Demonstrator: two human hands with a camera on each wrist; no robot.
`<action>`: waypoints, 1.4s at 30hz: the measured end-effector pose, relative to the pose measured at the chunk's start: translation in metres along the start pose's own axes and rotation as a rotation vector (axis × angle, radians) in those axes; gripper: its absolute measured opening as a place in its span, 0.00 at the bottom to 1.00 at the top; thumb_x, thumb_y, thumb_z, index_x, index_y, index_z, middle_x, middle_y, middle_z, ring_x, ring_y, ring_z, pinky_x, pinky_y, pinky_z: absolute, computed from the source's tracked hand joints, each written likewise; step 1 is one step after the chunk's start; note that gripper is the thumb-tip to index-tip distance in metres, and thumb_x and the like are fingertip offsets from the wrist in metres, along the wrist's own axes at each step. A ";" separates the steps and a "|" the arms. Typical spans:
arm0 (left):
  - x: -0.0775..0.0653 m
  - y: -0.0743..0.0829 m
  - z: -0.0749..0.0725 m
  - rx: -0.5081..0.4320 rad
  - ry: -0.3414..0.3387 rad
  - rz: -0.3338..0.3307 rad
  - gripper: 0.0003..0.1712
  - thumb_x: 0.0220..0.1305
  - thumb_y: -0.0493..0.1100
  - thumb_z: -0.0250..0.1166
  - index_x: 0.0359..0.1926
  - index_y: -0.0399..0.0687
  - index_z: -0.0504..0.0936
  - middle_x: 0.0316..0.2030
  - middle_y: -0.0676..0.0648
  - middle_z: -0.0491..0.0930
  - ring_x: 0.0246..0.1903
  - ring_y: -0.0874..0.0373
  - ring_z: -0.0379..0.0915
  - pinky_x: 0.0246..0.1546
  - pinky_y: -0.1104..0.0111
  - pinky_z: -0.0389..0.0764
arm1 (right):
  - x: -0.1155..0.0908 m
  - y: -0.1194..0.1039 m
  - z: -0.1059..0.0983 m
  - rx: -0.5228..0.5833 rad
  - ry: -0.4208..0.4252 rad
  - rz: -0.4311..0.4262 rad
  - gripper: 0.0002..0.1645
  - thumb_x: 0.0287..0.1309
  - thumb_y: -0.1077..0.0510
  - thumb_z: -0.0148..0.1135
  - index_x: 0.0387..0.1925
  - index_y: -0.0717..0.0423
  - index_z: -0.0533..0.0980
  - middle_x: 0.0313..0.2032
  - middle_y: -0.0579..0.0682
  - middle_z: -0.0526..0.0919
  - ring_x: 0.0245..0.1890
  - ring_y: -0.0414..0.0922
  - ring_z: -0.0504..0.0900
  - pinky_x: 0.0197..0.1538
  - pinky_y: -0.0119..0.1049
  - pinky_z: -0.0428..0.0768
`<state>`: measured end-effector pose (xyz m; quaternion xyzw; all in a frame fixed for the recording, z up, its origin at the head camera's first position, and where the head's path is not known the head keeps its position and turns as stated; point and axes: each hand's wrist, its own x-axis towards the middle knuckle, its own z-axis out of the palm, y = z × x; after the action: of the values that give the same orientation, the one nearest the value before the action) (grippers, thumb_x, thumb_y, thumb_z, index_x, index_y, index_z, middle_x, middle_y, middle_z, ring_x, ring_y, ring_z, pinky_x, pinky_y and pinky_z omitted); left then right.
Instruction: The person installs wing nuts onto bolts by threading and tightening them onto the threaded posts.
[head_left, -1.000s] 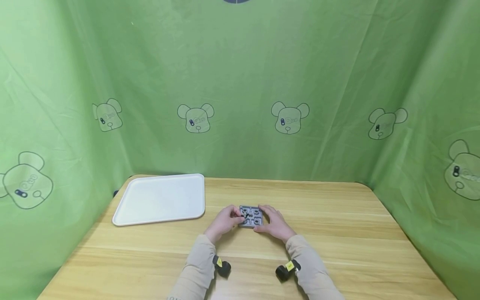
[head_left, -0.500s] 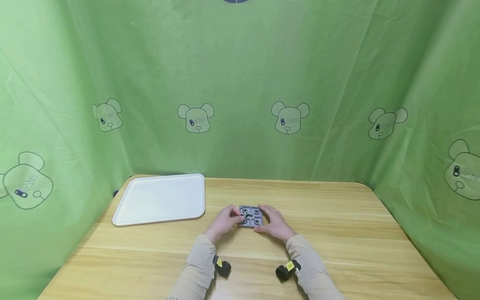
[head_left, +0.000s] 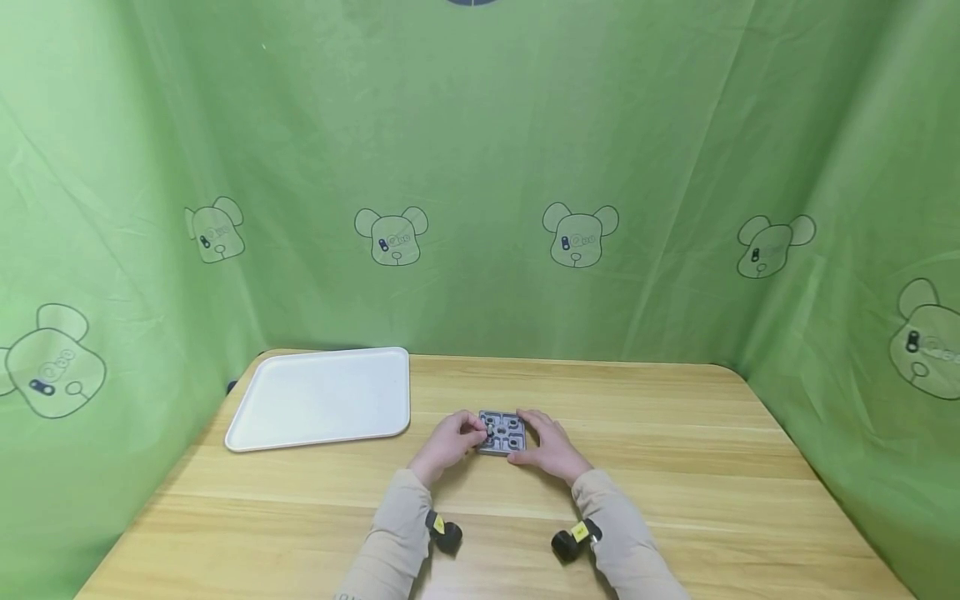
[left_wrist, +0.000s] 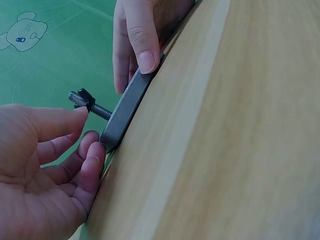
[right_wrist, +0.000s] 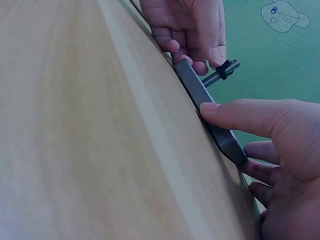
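Note:
A square grey metal plate (head_left: 502, 432) with moulded recesses lies on the table in the head view. Near its left side a threaded bolt (left_wrist: 102, 112) stands up from it, carrying a black wing nut (left_wrist: 85, 98) close to the bolt's free end. My left hand (head_left: 448, 443) pinches the wing nut, thumb on one wing; the index fingertip's contact is partly hidden. Its lower fingers curl beside the plate's corner. With thumb on the near edge and fingers toward the far edge, my right hand (head_left: 551, 448) holds the plate's right side.
A white tray (head_left: 322, 400) lies at the table's back left. The wooden table (head_left: 675, 467) extends around the hands, and a green curtain (head_left: 480, 167) surrounds its back and sides. Each sleeve carries a black wrist camera (head_left: 448, 537).
The wing nut has turned on the bolt: its dark wing pointed right over the plate before and no longer shows there. Plate and right hand have stayed in place.

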<state>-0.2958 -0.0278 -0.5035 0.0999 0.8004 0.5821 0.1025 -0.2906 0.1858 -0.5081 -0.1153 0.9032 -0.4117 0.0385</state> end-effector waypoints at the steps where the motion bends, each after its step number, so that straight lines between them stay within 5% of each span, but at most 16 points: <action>1: 0.000 0.000 0.000 -0.005 -0.004 -0.003 0.07 0.63 0.36 0.62 0.41 0.38 0.77 0.33 0.46 0.77 0.26 0.60 0.67 0.24 0.73 0.70 | 0.000 0.000 0.000 -0.001 0.000 0.002 0.56 0.40 0.51 0.77 0.70 0.59 0.61 0.71 0.64 0.60 0.71 0.65 0.56 0.72 0.64 0.49; 23: -0.001 0.002 -0.001 0.009 -0.031 0.037 0.10 0.61 0.36 0.64 0.44 0.41 0.80 0.33 0.49 0.77 0.25 0.61 0.67 0.23 0.73 0.71 | -0.001 -0.002 -0.001 0.002 -0.010 0.015 0.56 0.41 0.52 0.77 0.71 0.59 0.60 0.71 0.64 0.60 0.71 0.65 0.55 0.72 0.64 0.50; 36: 0.000 0.000 -0.002 0.079 -0.017 0.067 0.11 0.66 0.38 0.60 0.48 0.41 0.81 0.45 0.42 0.81 0.34 0.59 0.70 0.31 0.71 0.73 | 0.000 0.000 0.000 -0.014 -0.005 -0.001 0.56 0.41 0.51 0.77 0.70 0.59 0.60 0.71 0.64 0.60 0.72 0.65 0.55 0.73 0.63 0.47; 42: 0.000 0.001 -0.001 0.035 0.000 0.042 0.12 0.64 0.37 0.62 0.48 0.40 0.77 0.37 0.44 0.79 0.30 0.59 0.70 0.29 0.71 0.73 | 0.000 -0.001 -0.001 -0.009 -0.007 -0.002 0.55 0.42 0.52 0.76 0.70 0.60 0.60 0.71 0.65 0.59 0.72 0.65 0.55 0.74 0.62 0.44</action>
<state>-0.2960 -0.0281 -0.5024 0.1185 0.8083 0.5698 0.0887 -0.2901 0.1859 -0.5072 -0.1178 0.9047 -0.4075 0.0407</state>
